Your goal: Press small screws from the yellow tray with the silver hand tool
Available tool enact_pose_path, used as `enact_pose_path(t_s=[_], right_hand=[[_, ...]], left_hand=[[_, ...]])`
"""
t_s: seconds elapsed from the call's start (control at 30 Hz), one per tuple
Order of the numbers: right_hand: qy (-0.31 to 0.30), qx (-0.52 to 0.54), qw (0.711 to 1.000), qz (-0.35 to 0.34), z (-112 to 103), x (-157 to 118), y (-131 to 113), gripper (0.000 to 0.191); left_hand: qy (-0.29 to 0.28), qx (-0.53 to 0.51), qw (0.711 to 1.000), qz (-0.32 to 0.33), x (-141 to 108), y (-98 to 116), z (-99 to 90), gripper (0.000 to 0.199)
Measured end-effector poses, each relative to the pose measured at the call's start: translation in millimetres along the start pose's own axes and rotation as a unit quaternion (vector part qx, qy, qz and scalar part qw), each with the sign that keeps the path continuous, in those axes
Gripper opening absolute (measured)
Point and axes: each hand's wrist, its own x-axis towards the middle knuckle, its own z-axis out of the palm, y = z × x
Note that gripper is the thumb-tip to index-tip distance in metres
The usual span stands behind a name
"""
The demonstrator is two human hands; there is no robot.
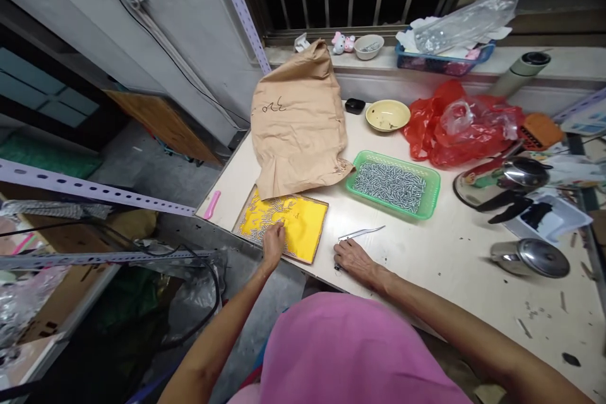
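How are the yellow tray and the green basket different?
The yellow tray is flat with a thin brownish rim, while the green basket has taller sides. Small silvery pieces cover the basket's floor, but the tray has a big bare patch. The left hand is over the tray; no hand is at the basket. Both are roughly rectangular and hold small silvery pieces.

Shiny metal pins (391,186), smooth plastic basket (432,192); matt creased paper sack (298,129)

Yellow tray (307,219) lies flat on counter (416,271) w/ sm. gray metal bits (271,213), mostly L side; thin silver tool (365,231) lies R.
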Motion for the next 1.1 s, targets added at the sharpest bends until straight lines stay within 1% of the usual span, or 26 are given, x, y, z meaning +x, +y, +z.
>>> enact_pose_path(t_s=[0.07, 0.13, 0.23, 0.3, 0.43, 0.5, 0.57, 0.67, 0.73, 0.83, 0.9, 0.93, 0.97, 1.0, 1.07, 1.1], right_hand=[[0.001, -0.005, 1.0, -0.006, 3.3, 1.3, -1.0, 0.02], [-0.001, 0.005, 1.0, -0.007, 4.8, 0.8, -1.0, 0.021], [-0.005, 0.027, 1.0, -0.01, 4.7, -3.1, -1.4, 0.019], [-0.005, 0.023, 1.0, -0.006, 4.6, -5.5, -4.5, 0.019], [-0.002, -0.003, 0.999, 0.032, 6.7, -4.0, -18.3, 0.021], [-0.006, -0.006, 0.999, 0.031, 7.3, -1.6, -23.9, 0.022], [-0.009, -0.002, 1.0, 0.006, 6.0, -0.9, -24.8, 0.022], [-0.004, 0.021, 1.0, -0.011, 1.4, -4.1, -18.4, 0.021], [0.003, 0.052, 0.999, 0.014, -1.1, -7.1, -13.1, 0.02], [0.019, 0.112, 0.991, 0.075, -2.1, -10.1, -10.2, 0.016], [0.043, 0.142, 0.983, 0.111, -4.3, -11.3, -10.8, 0.014], [0.061, 0.152, 0.978, 0.126, -7.5, -12.0, -10.5, 0.014], [0.084, 0.159, 0.973, 0.142, -12.9, -13.0, -9.0, 0.015], [0.111, 0.164, 0.967, 0.16, -20.8, -14.3, -5.5, 0.016], [0.178, 0.168, 0.947, 0.21, -43.9, -18.3, 9.5, 0.017], [0.214, 0.169, 0.931, 0.244, -58.1, -21.0, 21.2, 0.02]], left_hand=[[0.004, 0.036, 0.999, -0.017, 12.5, -6.0, -5.3, 0.03], [-0.009, 0.077, 0.997, -0.022, 22.4, -8.0, -9.6, 0.03], [-0.06, 0.137, 0.989, -0.018, 33.0, -5.1, -12.7, 0.029], [-0.092, 0.17, 0.981, -0.01, 37.9, -1.9, -12.9, 0.03], [-0.121, 0.203, 0.972, -0.013, 44.4, 3.1, -13.2, 0.027], [-0.129, 0.208, 0.97, -0.006, 46.2, 5.2, -14.0, 0.024], [-0.128, 0.212, 0.969, 0.007, 47.4, 7.0, -14.7, 0.021], [-0.104, 0.199, 0.974, 0.013, 48.1, 8.8, -15.5, 0.019], [-0.078, 0.167, 0.983, 0.009, 48.1, 9.7, -15.6, 0.017], [-0.044, 0.084, 0.995, -0.006, 46.1, 12.5, -13.5, 0.013], [-0.049, 0.025, 0.998, -0.028, 40.8, 17.5, -9.4, 0.013], [-0.068, -0.02, 0.996, -0.051, 36.3, 21.3, -6.4, 0.013], [-0.096, -0.076, 0.989, -0.082, 30.4, 26.1, -2.9, 0.013], [-0.13, -0.141, 0.975, -0.116, 23.1, 31.8, 1.0, 0.013], [-0.201, -0.265, 0.928, -0.171, 5.7, 45.3, 9.2, 0.016], [-0.233, -0.301, 0.906, -0.185, -3.7, 52.7, 13.2, 0.019]])
